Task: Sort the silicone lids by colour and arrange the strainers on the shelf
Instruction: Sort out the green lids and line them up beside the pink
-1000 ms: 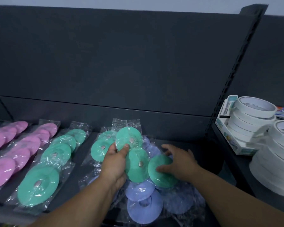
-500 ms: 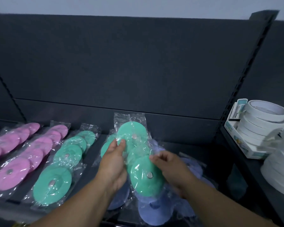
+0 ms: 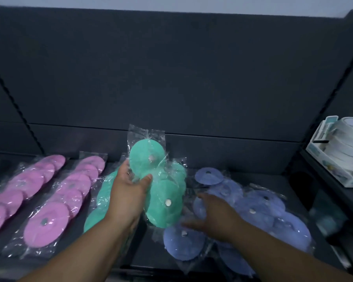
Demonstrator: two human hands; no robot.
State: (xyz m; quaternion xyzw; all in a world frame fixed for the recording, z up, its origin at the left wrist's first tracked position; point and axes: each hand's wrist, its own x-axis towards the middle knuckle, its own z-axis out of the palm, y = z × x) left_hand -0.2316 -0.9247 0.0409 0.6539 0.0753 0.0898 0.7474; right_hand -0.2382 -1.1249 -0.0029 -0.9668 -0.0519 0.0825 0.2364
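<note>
1. The left hand (image 3: 128,192) grips bagged green silicone lids (image 3: 163,192), thumb on top, and holds them tilted above the shelf (image 3: 147,253).
2. The right hand (image 3: 216,216) lies spread, fingers straight, on the loose heap of blue-violet lids (image 3: 261,210).
3. The slick bags could slip from a one-handed grip and fall into that heap, mixing the colours.
4. The green row (image 3: 102,202) and pink rows (image 3: 49,200) lie to the left, and a careless landing could skew them.

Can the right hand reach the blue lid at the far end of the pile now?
Probably yes. The right hand is open over the blue packs, and the far blue lid lies uncovered beyond its fingers. The green pack in the left hand is off to the side.
</note>
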